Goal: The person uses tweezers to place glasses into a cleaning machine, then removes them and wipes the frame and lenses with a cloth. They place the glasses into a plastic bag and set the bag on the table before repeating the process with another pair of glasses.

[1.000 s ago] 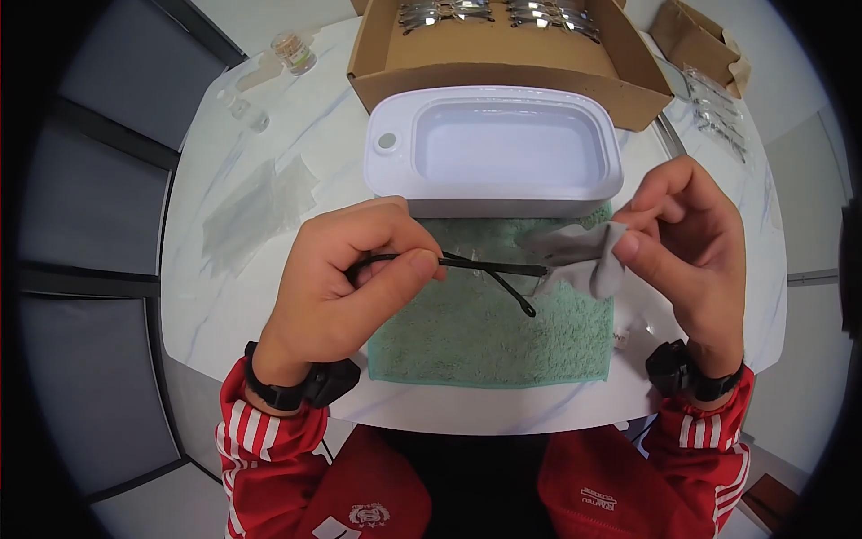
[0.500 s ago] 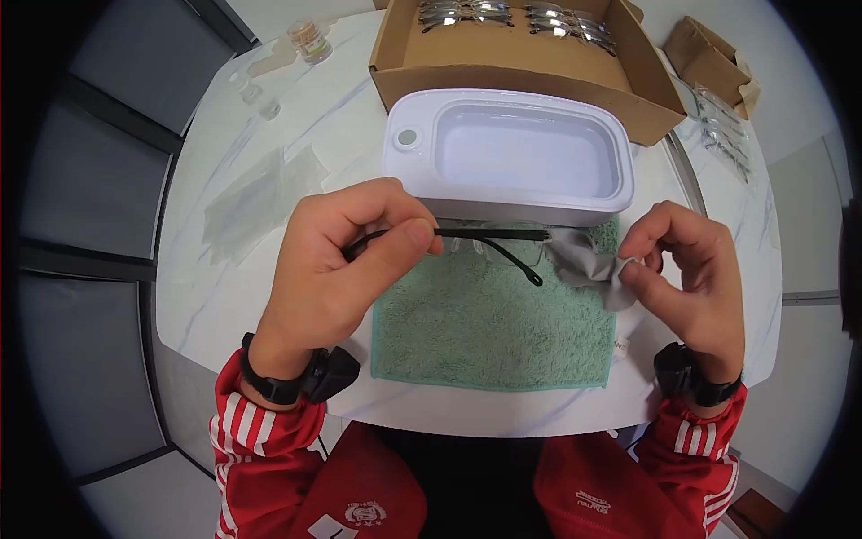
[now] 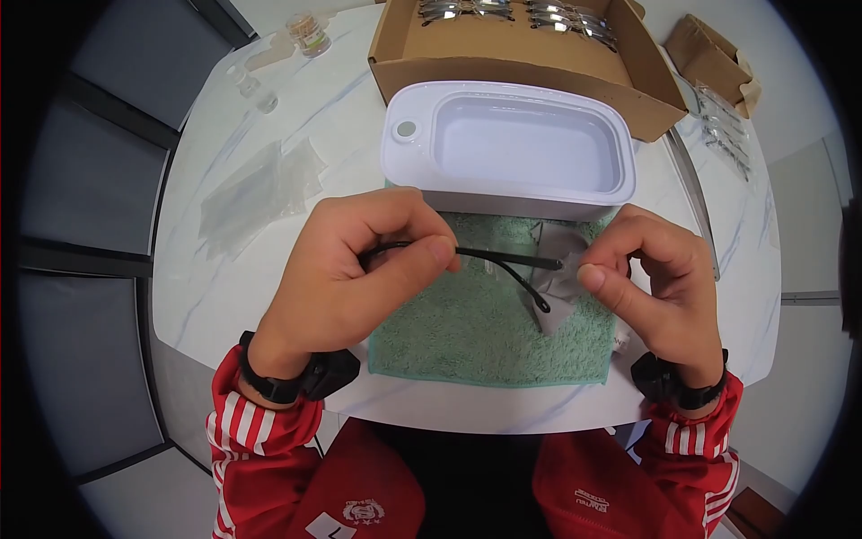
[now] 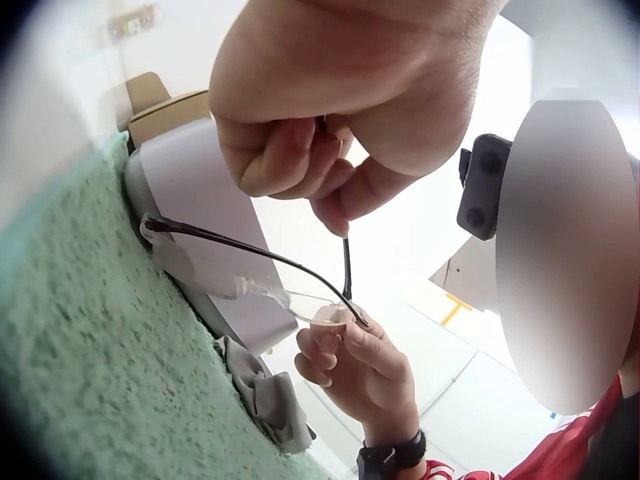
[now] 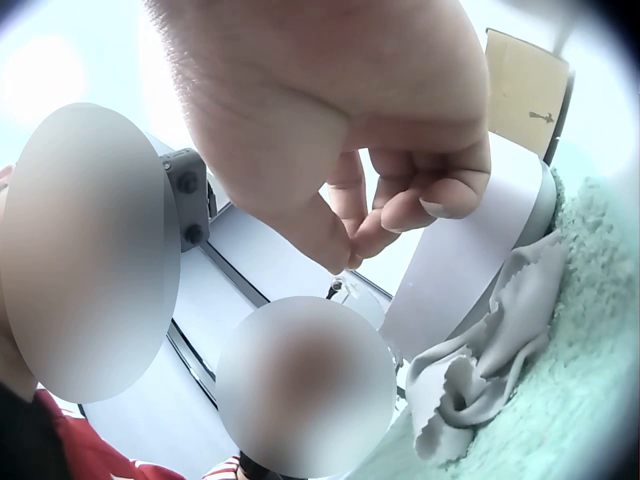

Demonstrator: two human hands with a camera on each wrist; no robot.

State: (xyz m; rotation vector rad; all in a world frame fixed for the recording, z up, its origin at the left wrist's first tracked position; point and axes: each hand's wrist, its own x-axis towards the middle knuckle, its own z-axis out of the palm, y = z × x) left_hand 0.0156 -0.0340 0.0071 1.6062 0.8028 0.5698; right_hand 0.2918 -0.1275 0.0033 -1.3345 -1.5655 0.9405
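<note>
Thumb and fingers of the left hand (image 3: 364,274) pinch thin black-armed glasses (image 3: 512,258) by an arm, above a green towel (image 3: 449,341). At the hinge end, the right hand (image 3: 655,292) pinches the clear frame edge, its fingertips meeting there in the right wrist view. A crumpled grey cloth (image 3: 558,241) lies on the towel below the glasses, apart from the fingers; both wrist views show the cloth (image 4: 265,395) (image 5: 490,360) lying loose. The clear lenses (image 4: 315,308) are hard to make out from above.
Behind the hands stands a white basin-like device (image 3: 413,166). Beyond it, a cardboard box (image 3: 503,63) holds several glasses. Clear bags (image 3: 256,198), a small bottle (image 3: 256,90) and a jar (image 3: 309,36) are at the left; bagged glasses (image 3: 723,130) lie at the right.
The right hand has let go of the grey cloth, which now lies on the towel, and has moved left to the glasses. The left hand has shifted slightly right with them.
</note>
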